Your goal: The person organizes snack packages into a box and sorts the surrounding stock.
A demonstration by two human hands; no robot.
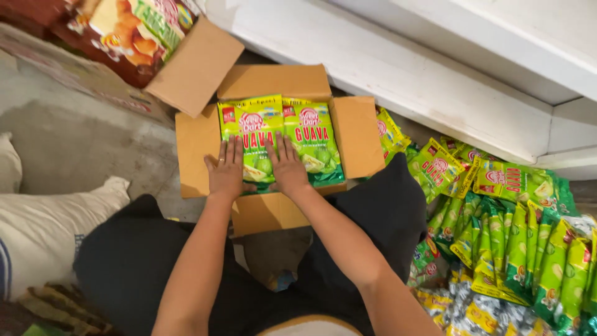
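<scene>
My box [198, 146] is part filled: two glossy green snack packets [280, 134] lie flat side by side inside it, four brown cardboard flaps folded out. My left hand [225, 173] presses flat, fingers spread, on the left packet; my right hand [287, 167] lies the same way on the right one, gripping nothing. Right of the box, a heap of packets [510, 236], crinkly and shiny, remains unpacked on the floor.

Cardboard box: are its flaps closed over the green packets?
No: the cardboard box has its flaps folded outward, and both hands, left hand and right hand, press flat on the green packets inside.
</scene>
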